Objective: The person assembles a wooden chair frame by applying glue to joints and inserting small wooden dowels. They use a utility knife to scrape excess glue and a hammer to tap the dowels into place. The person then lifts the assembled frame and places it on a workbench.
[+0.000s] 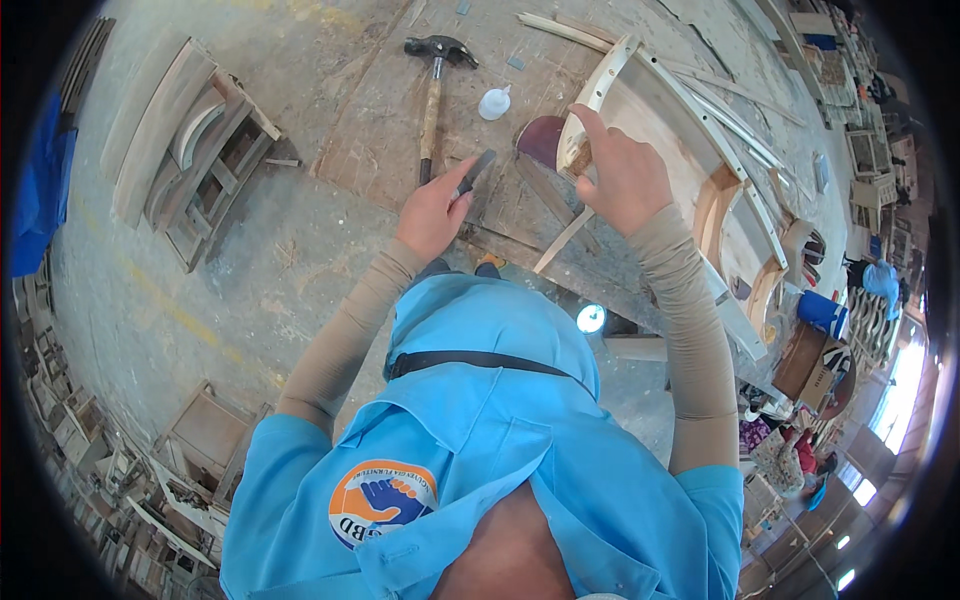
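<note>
"Where's everything on your feed?"
"My left hand is gripping a dark flat tool, long axis slanting up and right, tip toward the wooden frame. Right hand is nearer, finger and thumb at the wooden frame's left end. Can't tell if it's pinching."
"Which way's it lie?"
"Right of the tool, lengthwise upper left to lower right."

Wd frame — curved, w/ holes; dark tool — tilted.

The left hand holds a dark tool (the right hand touches a wooden frame).
</note>
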The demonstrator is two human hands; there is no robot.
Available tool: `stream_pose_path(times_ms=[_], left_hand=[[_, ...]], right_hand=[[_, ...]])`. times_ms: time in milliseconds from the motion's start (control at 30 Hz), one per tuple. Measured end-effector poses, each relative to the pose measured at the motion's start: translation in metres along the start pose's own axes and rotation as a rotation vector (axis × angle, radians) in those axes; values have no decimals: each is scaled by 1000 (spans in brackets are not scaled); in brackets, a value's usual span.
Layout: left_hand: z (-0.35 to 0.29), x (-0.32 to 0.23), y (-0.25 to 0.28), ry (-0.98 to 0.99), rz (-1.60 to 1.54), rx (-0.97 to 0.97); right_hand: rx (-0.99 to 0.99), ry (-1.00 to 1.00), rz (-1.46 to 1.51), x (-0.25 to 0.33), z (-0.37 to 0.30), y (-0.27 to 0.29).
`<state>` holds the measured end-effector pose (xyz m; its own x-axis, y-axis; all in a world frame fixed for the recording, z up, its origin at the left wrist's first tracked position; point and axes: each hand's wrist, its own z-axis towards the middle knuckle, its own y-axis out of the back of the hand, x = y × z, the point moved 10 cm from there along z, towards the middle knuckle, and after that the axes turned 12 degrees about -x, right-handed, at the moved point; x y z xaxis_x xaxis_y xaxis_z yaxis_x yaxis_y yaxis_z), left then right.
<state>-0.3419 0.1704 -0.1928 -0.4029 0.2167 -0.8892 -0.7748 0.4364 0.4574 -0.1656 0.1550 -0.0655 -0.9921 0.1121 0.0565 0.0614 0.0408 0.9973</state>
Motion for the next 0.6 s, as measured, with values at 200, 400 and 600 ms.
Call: stream_pose_path(times_ms=[200, 400, 600], left_hand=[[1, -8, 5, 40, -1, 12], [0, -40, 24, 66, -304, -42], [6, -62, 31, 49, -230, -53]], right_hand=[[-66, -7, 140, -7, -10, 8], [-293, -44, 579, -42, -36, 17], [-498, -202, 329, -68, -94, 19]])
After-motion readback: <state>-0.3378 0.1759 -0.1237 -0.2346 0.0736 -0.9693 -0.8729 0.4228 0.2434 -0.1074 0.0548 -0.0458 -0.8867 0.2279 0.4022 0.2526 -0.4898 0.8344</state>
